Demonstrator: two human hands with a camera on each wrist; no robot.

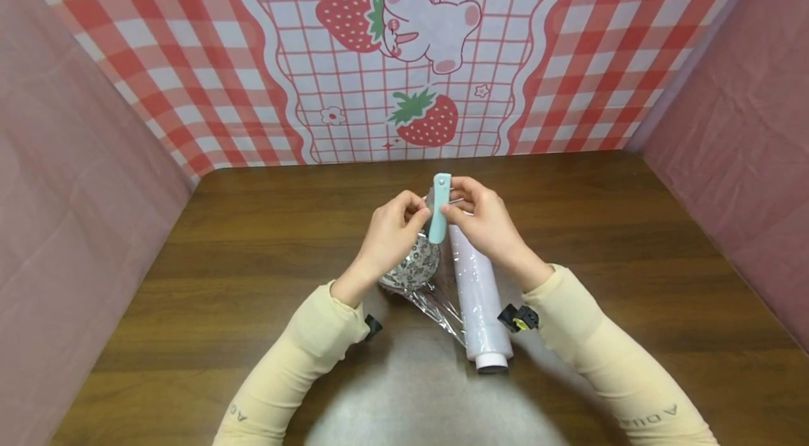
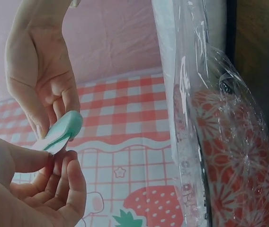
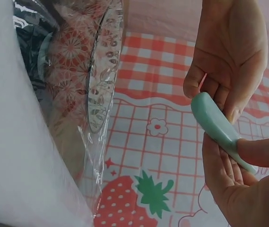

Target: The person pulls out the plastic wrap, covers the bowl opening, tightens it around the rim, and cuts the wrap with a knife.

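Both hands meet over the table around a mint-green folding knife (image 1: 440, 211), held upright in the head view. My right hand (image 1: 485, 220) grips its handle, thumb pressed along one side, as the right wrist view also shows. From the other side, my left hand (image 1: 393, 227) pinches the metal blade (image 2: 61, 145) between thumb and fingertips; the blade stands partly out of the handle. Below the hands sits a patterned bowl (image 1: 413, 267), its outside red with white flowers in the wrist views. Clear plastic wrap (image 1: 436, 309) stretches from the bowl to a roll of cling film (image 1: 482, 298).
The roll lies lengthwise on the brown wooden table (image 1: 221, 305), right of the bowl, its white core end toward me. A red checked cloth (image 1: 569, 81) with strawberries hangs behind the table, and pink cloth walls (image 1: 727, 123) close both sides.
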